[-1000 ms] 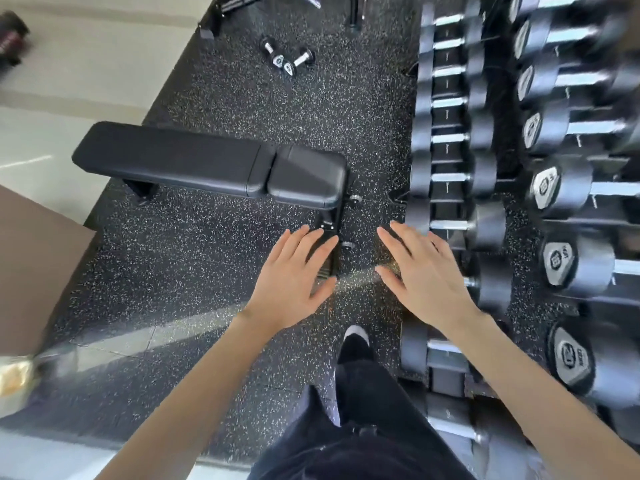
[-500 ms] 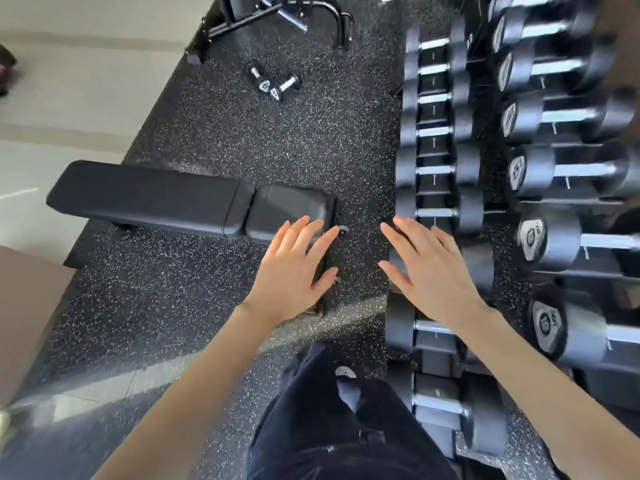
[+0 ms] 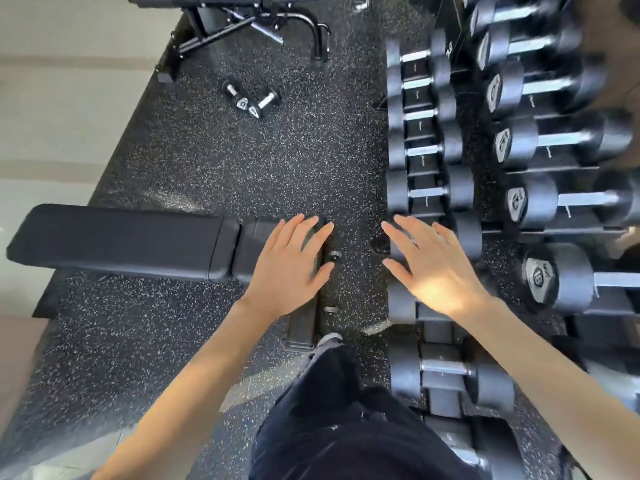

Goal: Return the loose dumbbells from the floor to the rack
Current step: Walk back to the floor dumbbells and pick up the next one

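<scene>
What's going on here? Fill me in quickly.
A person stands between a bench and the rack. The left hand and right hand are held out in front, open and empty. Two small dumbbells lie loose on the floor ahead, past the bench. Neither has been picked up yet.

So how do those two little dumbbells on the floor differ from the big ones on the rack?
The loose dumbbells look much smaller than the racked dumbbells. The loose pair lies on the floor, angled toward each other; the racked ones sit in parallel rows. Both have dark heads and bright metal handles.
</scene>
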